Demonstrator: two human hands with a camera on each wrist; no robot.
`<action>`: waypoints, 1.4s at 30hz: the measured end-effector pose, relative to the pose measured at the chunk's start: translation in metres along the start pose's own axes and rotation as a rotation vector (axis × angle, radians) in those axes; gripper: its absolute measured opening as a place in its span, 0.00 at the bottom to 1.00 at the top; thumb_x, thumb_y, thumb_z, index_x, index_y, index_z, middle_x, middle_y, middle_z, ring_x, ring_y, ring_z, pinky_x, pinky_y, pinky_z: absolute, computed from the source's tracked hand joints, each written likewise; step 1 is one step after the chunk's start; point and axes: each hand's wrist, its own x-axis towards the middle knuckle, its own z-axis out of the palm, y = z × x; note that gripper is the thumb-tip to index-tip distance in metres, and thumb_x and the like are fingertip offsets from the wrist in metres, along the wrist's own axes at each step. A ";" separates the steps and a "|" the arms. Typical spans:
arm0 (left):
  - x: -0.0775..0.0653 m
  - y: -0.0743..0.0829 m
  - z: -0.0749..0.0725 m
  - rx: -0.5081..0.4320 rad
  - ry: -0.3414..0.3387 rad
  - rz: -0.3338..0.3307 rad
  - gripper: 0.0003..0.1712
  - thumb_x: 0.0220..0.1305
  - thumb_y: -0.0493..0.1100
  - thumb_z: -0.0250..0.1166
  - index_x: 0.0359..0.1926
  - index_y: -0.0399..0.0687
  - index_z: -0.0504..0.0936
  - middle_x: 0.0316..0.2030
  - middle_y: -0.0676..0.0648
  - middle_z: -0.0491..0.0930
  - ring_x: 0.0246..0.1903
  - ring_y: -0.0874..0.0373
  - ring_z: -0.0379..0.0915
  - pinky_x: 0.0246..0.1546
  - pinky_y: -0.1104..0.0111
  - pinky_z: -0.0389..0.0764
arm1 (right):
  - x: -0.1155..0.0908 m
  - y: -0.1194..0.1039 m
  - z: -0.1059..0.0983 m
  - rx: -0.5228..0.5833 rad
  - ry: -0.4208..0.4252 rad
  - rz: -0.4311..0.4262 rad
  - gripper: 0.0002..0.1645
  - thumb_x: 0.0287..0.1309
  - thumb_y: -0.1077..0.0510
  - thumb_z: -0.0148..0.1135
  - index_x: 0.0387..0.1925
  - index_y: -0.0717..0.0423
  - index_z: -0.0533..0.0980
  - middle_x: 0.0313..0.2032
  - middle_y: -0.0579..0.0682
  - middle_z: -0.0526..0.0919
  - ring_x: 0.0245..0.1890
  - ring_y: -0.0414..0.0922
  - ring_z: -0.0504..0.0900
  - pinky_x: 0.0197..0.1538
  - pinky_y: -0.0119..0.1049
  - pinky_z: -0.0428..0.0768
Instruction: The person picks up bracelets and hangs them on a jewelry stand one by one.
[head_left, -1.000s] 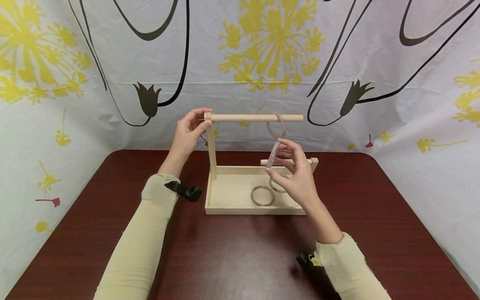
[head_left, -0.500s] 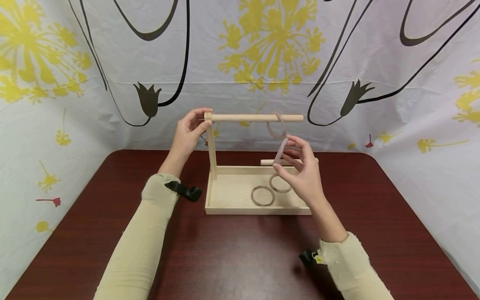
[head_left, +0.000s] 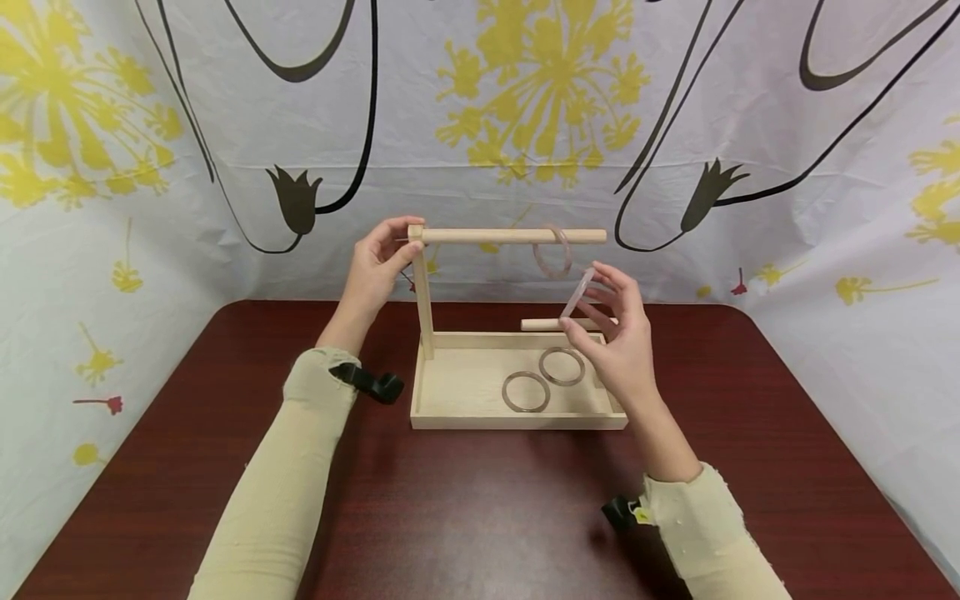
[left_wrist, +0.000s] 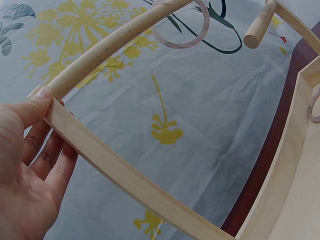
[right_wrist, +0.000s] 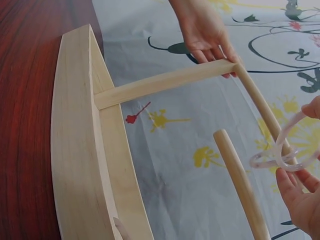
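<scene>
In the head view, my left hand [head_left: 378, 262] grips the top corner of a wooden stand, where the tall post [head_left: 423, 304] meets the upper rod [head_left: 487, 236]. One pale pink translucent bangle [head_left: 569, 254] hangs on this rod near its free right end. My right hand [head_left: 618, 337] pinches a second pale bangle [head_left: 577, 293] by its edges between thumb and fingertips. That bangle is tilted nearly edge-on, below and right of the hanging one, in front of the lower rod [head_left: 542, 325]. The right wrist view shows the held bangle [right_wrist: 280, 142] overlapping the upper rod.
Two brownish bangles [head_left: 526, 411] lie side by side in the stand's shallow wooden tray [head_left: 487, 422]. The tray stands on a dark red table [head_left: 465, 517]. Behind hangs a white curtain [head_left: 420, 108] with yellow and dark flower prints. Black straps sit at both sleeves.
My right hand has moved rightward and slightly up with its bangle, away from under the hanging bangle, uncovering more of the right tray bangle. My left hand stays at the stand's corner.
</scene>
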 end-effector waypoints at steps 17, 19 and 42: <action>-0.001 0.002 0.000 0.006 0.007 -0.006 0.19 0.70 0.33 0.61 0.60 0.32 0.75 0.43 0.64 0.81 0.45 0.68 0.78 0.47 0.76 0.80 | 0.016 0.000 -0.014 -0.003 0.092 0.033 0.43 0.53 0.75 0.66 0.70 0.59 0.63 0.59 0.43 0.71 0.59 0.43 0.75 0.60 0.27 0.78; -0.001 0.002 0.000 0.002 0.008 -0.007 0.20 0.70 0.33 0.61 0.60 0.31 0.75 0.43 0.64 0.81 0.45 0.68 0.78 0.47 0.77 0.80 | 0.018 0.000 -0.015 -0.016 0.099 0.037 0.43 0.53 0.74 0.67 0.70 0.58 0.64 0.59 0.43 0.71 0.59 0.43 0.75 0.60 0.27 0.77; -0.002 0.002 0.001 0.020 0.003 -0.013 0.20 0.70 0.34 0.61 0.61 0.33 0.75 0.44 0.62 0.80 0.45 0.67 0.78 0.48 0.76 0.80 | 0.048 0.007 -0.018 -0.082 0.102 0.084 0.42 0.57 0.69 0.67 0.71 0.48 0.66 0.65 0.49 0.70 0.66 0.45 0.72 0.68 0.42 0.74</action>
